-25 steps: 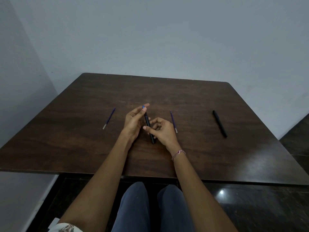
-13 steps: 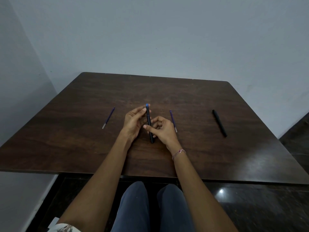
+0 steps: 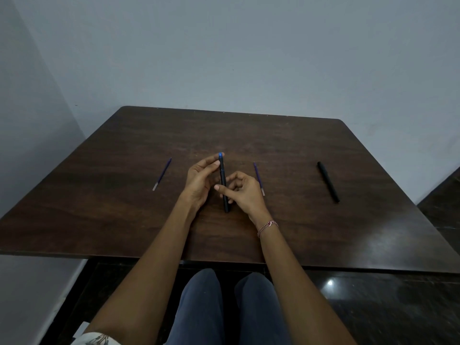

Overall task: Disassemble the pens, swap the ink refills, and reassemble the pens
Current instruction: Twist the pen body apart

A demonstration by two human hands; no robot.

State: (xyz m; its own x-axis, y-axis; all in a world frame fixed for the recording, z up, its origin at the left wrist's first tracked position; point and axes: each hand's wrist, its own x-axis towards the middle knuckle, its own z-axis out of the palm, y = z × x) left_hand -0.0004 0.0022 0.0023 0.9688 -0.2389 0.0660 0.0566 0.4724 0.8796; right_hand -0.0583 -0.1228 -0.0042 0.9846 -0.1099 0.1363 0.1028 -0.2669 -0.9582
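At frame centre your left hand (image 3: 201, 181) and right hand (image 3: 242, 190) both clamp the dark pen (image 3: 223, 181), likely to twist it. Two refills (left refill (image 3: 162, 174), right refill (image 3: 258, 178)) lie clear on the tabletop (image 3: 323, 232).

A dark pen (image 3: 223, 183) with a blue end is held over the middle of the table, its blue end pointing away from the person. To its left a thin blue refill (image 3: 162, 174) lies flat with its silver tip toward the near edge. A second refill (image 3: 258, 178) lies just right of the held pen, tip also near. Far right, a black pen (image 3: 328, 181) lies alone, slightly slanted.
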